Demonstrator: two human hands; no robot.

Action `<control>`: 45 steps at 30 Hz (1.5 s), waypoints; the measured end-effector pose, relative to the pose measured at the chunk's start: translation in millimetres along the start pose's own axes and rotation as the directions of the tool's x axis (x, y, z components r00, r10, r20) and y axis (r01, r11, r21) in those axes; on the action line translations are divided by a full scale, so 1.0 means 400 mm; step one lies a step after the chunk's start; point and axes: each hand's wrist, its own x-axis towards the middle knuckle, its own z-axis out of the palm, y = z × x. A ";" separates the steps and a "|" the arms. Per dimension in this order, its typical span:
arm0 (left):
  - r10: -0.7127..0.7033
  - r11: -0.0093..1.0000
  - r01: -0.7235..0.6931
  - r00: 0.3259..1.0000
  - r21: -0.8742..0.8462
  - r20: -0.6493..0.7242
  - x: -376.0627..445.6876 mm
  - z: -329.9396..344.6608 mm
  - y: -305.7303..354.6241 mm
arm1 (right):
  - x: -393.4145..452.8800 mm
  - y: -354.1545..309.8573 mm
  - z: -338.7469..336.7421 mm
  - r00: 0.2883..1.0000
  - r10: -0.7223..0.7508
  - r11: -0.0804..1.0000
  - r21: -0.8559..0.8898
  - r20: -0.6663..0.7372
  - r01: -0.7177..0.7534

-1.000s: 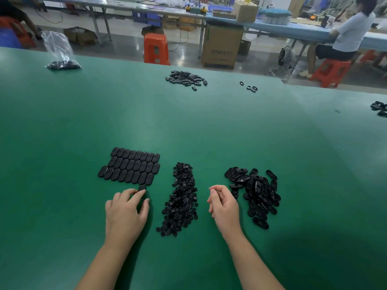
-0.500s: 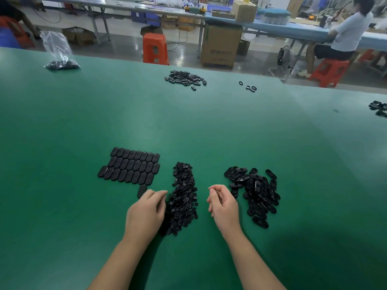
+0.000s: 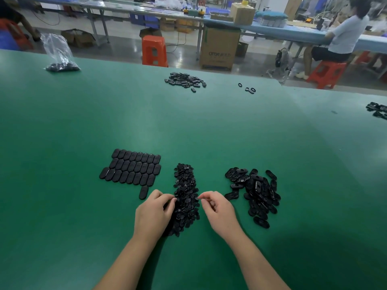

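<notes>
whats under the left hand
The left hand lies over the near left edge of the middle pile of small black parts, fingertips in the pile. Green table shows around it. Whether the fingers pinch a part is hidden.

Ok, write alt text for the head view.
The left hand and right hand touch a long heap of small black plastic parts on a green table, between neat rows of black oval caps and loose black oval shells.

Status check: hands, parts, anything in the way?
Left hand and right hand at small-parts pile, grip unclear. Laid oval rows left, loose ovals right. Nothing blocking.
</notes>
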 end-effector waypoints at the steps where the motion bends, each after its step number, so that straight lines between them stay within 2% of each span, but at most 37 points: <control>1: 0.002 1.000 -0.002 1.000 0.002 0.002 0.001 0.000 -0.001 | 0.000 -0.002 -0.012 1.000 -0.014 1.000 -0.011 0.010 0.015; 2: 0.006 1.000 -0.006 1.000 0.004 0.001 0.003 0.000 -0.002 | 0.002 -0.002 -0.028 0.999 -0.034 0.998 -0.045 0.009 0.035; 4: 0.011 1.000 -0.011 1.000 0.009 -0.005 0.003 0.003 -0.005 | 0.013 0.010 -0.068 0.998 -0.068 0.968 -0.242 -0.012 0.063; 6: -0.002 1.000 0.003 1.000 0.028 -0.014 0.005 0.005 -0.007 | 0.031 0.026 -0.109 1.000 -0.016 0.867 -0.498 -0.012 0.008; 8: -0.020 0.999 0.021 1.000 0.050 -0.017 0.007 0.007 -0.009 | 0.041 0.040 -0.134 0.998 0.070 0.752 -0.656 -0.008 -0.058; 11: -0.044 0.997 0.045 0.999 0.064 -0.014 0.009 0.007 -0.008 | 0.043 0.052 -0.147 0.994 0.111 0.704 -0.706 0.007 -0.074; 17: -0.003 1.000 0.002 0.998 -0.023 -0.063 -0.006 -0.001 0.000 | 0.043 0.036 -0.161 0.996 0.057 0.749 -0.656 -0.070 -0.089; 20: 0.030 0.998 -0.036 0.992 -0.044 -0.123 -0.013 -0.001 -0.002 | 0.038 0.024 -0.156 0.994 -0.001 0.845 -0.532 -0.107 -0.057; 22: 0.050 0.997 -0.059 0.989 -0.058 -0.138 -0.013 0.000 -0.004 | 0.036 0.016 -0.144 0.992 -0.005 0.941 -0.336 -0.129 -0.038; 24: 0.071 0.995 -0.080 0.989 -0.067 -0.126 -0.013 0.000 -0.002 | 0.033 0.004 -0.129 0.992 0.051 0.996 -0.073 -0.120 -0.060; 27: 0.055 0.992 -0.067 0.993 -0.110 -0.105 -0.011 -0.002 0.000 | 0.024 -0.007 -0.100 0.983 0.166 0.947 0.292 -0.078 -0.136; 30: 0.007 0.984 -0.025 0.995 -0.175 -0.099 -0.011 -0.006 0.002 | 0.016 -0.004 -0.070 0.972 0.206 0.871 0.474 -0.111 -0.131; 34: -0.028 0.981 0.011 0.996 -0.196 -0.082 -0.007 -0.007 0.001 | 0.009 0.016 -0.036 0.965 0.232 0.850 0.508 -0.120 -0.141; 45: -0.100 0.971 0.088 0.994 -0.223 -0.039 -0.002 -0.008 -0.004 | -0.006 0.033 -0.020 0.957 0.203 0.900 0.424 -0.208 -0.099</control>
